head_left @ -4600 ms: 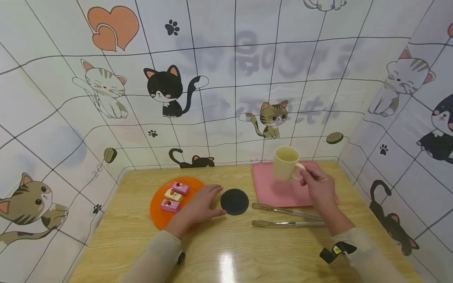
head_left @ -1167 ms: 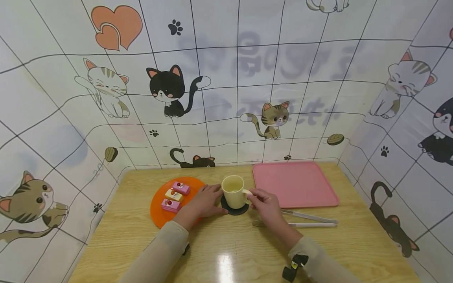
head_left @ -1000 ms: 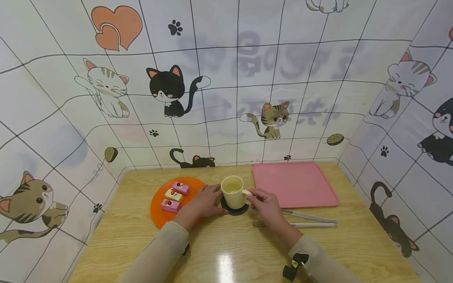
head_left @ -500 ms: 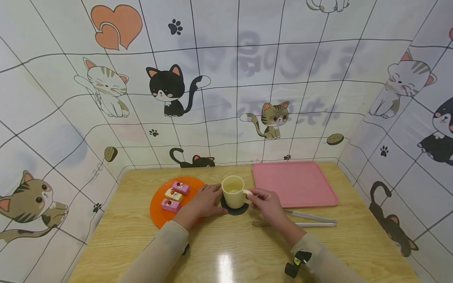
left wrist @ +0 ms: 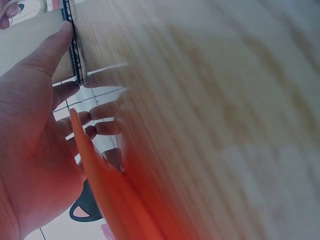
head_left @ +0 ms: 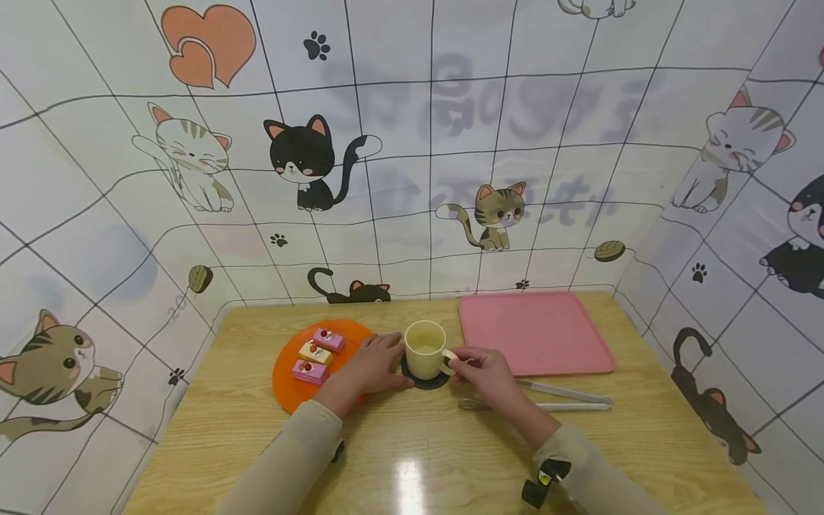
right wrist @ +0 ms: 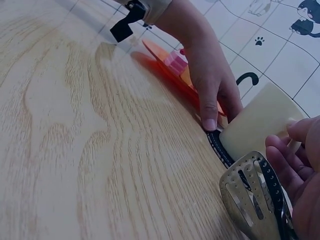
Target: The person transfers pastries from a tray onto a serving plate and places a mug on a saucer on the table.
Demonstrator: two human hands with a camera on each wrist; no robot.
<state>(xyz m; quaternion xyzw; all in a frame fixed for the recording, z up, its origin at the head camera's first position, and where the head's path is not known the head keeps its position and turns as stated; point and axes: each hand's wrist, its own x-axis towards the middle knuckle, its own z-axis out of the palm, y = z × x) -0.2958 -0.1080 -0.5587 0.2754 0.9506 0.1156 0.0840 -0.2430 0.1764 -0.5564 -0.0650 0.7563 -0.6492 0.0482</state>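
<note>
A cream mug (head_left: 423,352) stands on a round black coaster (head_left: 430,384) in the middle of the table. My right hand (head_left: 484,375) pinches the mug's handle between thumb and fingers. To the left of the mug, my left hand (head_left: 372,366) lies with fingers spread, its thumb right at the coaster's near edge. The left wrist view shows that thumb (left wrist: 52,47) extended against the dark coaster rim (left wrist: 75,55). Under my left forearm and palm sits part of an orange plate (head_left: 288,390), bearing toy cake slices (head_left: 315,352).
Metal tongs (head_left: 576,407) with slotted ends lie beneath and beside my right wrist; a slotted end (right wrist: 250,195) shows in the right wrist view. A pink tray (head_left: 537,332) lies at the back right. Behind the wooden table (head_left: 450,458) rises a cat-patterned wall covering (head_left: 399,200).
The mug was held above the pink tray and has come left onto the coaster. Within the last second its handle has swung slightly nearer me. My left hand has stayed by the coaster.
</note>
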